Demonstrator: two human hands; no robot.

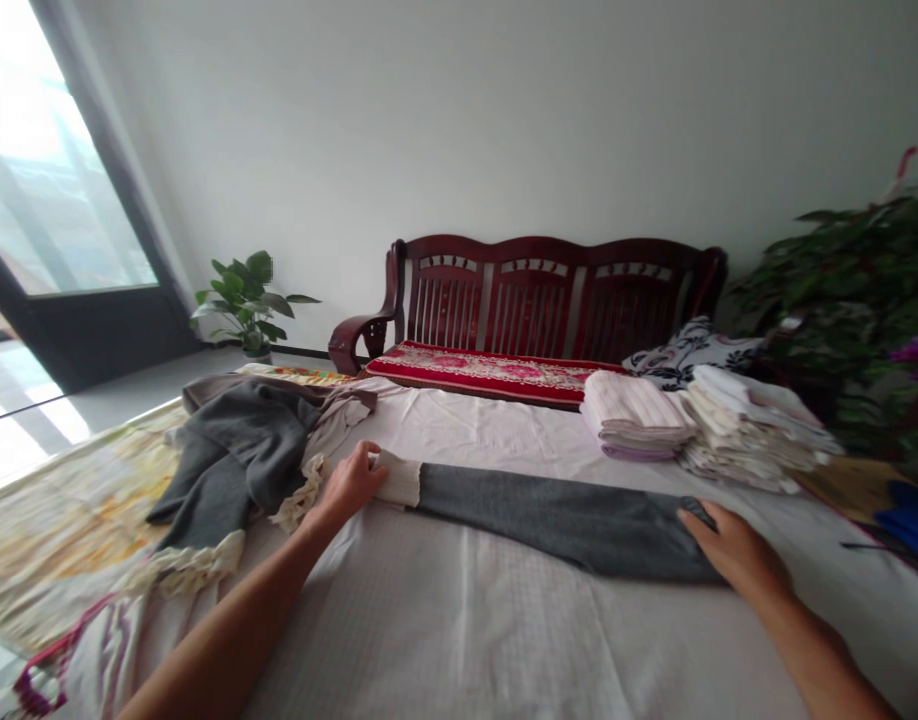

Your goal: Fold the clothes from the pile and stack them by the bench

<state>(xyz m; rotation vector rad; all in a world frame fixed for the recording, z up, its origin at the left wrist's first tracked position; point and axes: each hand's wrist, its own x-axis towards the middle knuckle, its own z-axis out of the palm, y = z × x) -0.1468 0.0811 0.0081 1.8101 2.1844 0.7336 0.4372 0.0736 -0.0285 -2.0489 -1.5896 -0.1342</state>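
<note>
White cloth point(459, 640), lightly creased, covers the surface up front. Grey garment point(519, 505) lies flat & long across it: L hand point(354, 480) pinches its cream cuff point(400, 481), R hand point(736, 545) grips the other end. L side: heaped grey clothes point(238, 440) w/ cream frills point(196, 565), beside a yellow-patterned cloth point(54, 520). R side, a bit back: pinkish folded stack point(639, 412) & off-white stack point(755, 430). Behind: dark-red wooden bench point(530, 247) w/ red floral cushion point(481, 372); potted plant point(245, 300) nr the glass door point(76, 200), L; leafy foliage point(841, 280), R. Pale wall point(429, 110) at back.
</note>
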